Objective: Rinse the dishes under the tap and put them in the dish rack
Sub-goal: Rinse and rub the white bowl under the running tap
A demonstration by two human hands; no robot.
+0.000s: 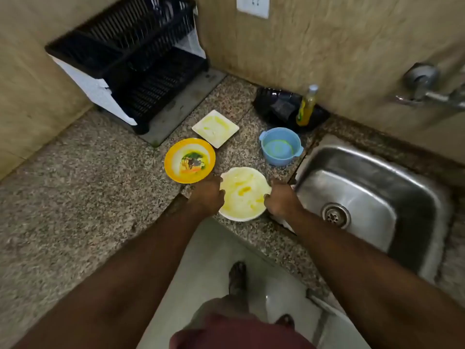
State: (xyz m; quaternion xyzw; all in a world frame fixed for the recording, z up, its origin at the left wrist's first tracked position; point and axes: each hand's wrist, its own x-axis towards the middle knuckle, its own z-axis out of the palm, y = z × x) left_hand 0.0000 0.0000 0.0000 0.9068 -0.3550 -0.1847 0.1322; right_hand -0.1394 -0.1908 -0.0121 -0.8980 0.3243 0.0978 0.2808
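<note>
Head view, looking down at a speckled granite counter (75,197) in a corner with tan walls.

Item held: white bowl (242,195), smeared yellow inside, at the counter's front edge just left of the sink. Left hand (207,195) grips its left rim, fingers curled over the edge; right hand (280,201) grips its right rim the same way. Whether the bowl rests on the counter or is lifted cannot be told.

Dishes nearby: round yellow-rimmed plate (190,160) with coloured residue, just beside the bowl's upper left; square white plate (215,128), yellow-stained, behind it; blue handled pot (280,146), with yellowish liquid inside, behind the bowl's right.

Dish rack (133,64): black, two-tier, white side panels, back left corner, well apart from the bowl, with the two plates lying between.

Sink (372,197): steel, round drain, directly right of the right hand. Tap (427,86): metal, wall-mounted, above the sink's far side, blurred.

Other: yellow soap bottle (307,107) upright on a dark tray (281,109) against the wall; white wall socket (253,6) above.
</note>
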